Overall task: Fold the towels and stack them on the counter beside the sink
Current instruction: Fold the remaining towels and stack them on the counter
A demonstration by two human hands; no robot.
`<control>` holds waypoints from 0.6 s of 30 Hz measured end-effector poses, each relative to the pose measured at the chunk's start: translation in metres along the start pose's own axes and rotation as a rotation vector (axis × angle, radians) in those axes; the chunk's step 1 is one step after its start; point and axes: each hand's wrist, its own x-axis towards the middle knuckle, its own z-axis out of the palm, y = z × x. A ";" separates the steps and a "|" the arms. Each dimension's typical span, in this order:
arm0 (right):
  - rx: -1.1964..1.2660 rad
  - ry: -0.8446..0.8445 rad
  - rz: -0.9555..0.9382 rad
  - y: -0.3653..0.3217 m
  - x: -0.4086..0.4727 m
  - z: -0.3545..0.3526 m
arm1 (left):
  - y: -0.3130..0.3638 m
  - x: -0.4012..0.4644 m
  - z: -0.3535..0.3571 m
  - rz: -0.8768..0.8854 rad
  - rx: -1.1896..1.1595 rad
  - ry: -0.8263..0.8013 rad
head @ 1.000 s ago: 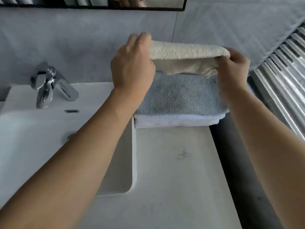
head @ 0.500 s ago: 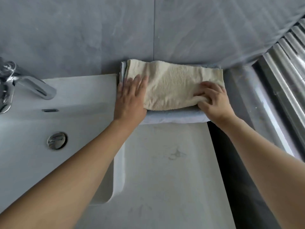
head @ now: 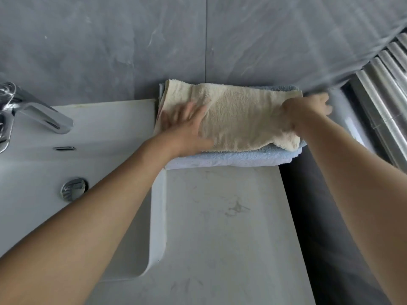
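Note:
A folded cream towel [head: 240,115] lies on top of a folded light blue towel [head: 233,157] at the back of the counter [head: 220,227], against the grey wall and to the right of the sink [head: 35,172]. My left hand [head: 187,126] lies flat with straight fingers on the cream towel's left end. My right hand [head: 308,106] is blurred at the towel's right end, its fingers stretched toward the far right corner; how the fingers lie is unclear.
A chrome tap [head: 28,108] and a drain plug [head: 73,190] belong to the white sink on the left. A ribbed metal radiator [head: 383,102] stands at the right. A dark gap [head: 308,216] runs along the counter's right edge.
The cream towel was held in the air, then laid on the blue towel. My right hand has since slid from the near right edge to the far right end.

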 end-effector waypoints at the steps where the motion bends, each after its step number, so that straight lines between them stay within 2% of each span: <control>1: -0.048 0.014 -0.040 -0.003 0.003 0.001 | 0.001 0.008 -0.004 0.037 -0.065 0.078; 4: -0.147 0.036 -0.134 -0.008 0.011 0.001 | -0.001 0.037 -0.008 0.151 -0.024 0.313; 10: -0.125 0.025 -0.374 -0.005 0.002 0.005 | -0.004 0.074 -0.006 0.158 0.205 0.482; 12: -0.115 0.047 -0.538 -0.001 0.000 0.005 | -0.007 0.074 0.000 0.174 0.219 0.577; 15: -0.082 0.218 -0.922 0.010 -0.006 0.006 | -0.011 0.072 0.008 0.108 0.328 0.687; 16: -0.137 0.258 -0.995 0.013 -0.005 0.008 | -0.009 0.072 0.010 0.068 0.334 0.684; 18: -0.380 0.237 -0.957 0.019 0.001 0.014 | -0.003 0.071 0.012 0.035 0.296 0.661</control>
